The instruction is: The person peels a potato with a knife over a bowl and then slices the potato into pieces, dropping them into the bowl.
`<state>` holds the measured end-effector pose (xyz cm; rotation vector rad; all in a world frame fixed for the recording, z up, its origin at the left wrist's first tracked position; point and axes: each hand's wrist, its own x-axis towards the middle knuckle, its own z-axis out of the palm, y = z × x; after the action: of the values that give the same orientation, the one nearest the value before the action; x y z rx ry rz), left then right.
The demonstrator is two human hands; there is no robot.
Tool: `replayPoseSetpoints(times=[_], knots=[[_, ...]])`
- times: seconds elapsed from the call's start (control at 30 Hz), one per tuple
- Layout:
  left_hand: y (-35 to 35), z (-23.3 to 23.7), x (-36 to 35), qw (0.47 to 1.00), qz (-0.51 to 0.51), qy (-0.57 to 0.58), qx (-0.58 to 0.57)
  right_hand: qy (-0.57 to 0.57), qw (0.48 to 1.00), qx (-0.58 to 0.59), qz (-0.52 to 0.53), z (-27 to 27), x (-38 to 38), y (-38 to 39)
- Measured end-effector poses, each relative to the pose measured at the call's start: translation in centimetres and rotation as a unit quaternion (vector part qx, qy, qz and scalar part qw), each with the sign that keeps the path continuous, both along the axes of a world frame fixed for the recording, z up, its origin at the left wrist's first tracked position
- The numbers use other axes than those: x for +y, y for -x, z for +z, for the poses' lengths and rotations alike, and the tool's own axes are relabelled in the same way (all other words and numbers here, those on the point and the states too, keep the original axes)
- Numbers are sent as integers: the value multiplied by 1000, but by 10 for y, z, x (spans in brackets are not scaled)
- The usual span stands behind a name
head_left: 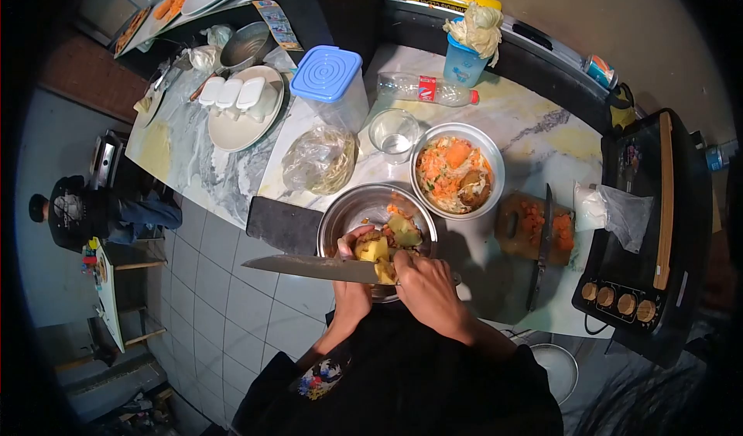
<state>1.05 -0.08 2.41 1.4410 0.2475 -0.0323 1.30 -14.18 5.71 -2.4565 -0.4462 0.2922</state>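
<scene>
My left hand (354, 295) is closed around a partly peeled yellow potato (371, 249), held over a steel bowl (324, 225). Gripped in my right hand (435, 295) is a large kitchen knife (309, 267), its blade pointing left across the potato's near side. A strip of peel (384, 272) hangs by the blade, close to my right thumb. Peelings and orange scraps lie inside the steel bowl. Just beyond stands a second metal bowl (497, 154) with shredded vegetables, an orange piece and a brown unpeeled potato.
A cutting board (508, 242) with diced carrot and a dark knife (548, 231) lies right, near a black oven (623, 281). Behind the bowls are a clear cup (394, 134), a bagged food bundle (321, 161), a blue-lidded container (328, 76) and a plastic bottle (402, 87). Someone (85, 215) stands far left.
</scene>
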Motion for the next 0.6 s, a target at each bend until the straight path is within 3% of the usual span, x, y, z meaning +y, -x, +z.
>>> replayPoseSetpoints(times=[0.27, 0.33, 0.6], knots=[[3, -13, -2, 995, 6, -64, -81, -2, 998, -60, -34, -6, 1, -2], [5, -11, -1, 984, -9, -155, -82, -11, 996, -68, -52, -6, 2, -5], [12, -12, 2, 987, -9, -147, -63, -12, 995, -76, -61, -6, -1, -14]])
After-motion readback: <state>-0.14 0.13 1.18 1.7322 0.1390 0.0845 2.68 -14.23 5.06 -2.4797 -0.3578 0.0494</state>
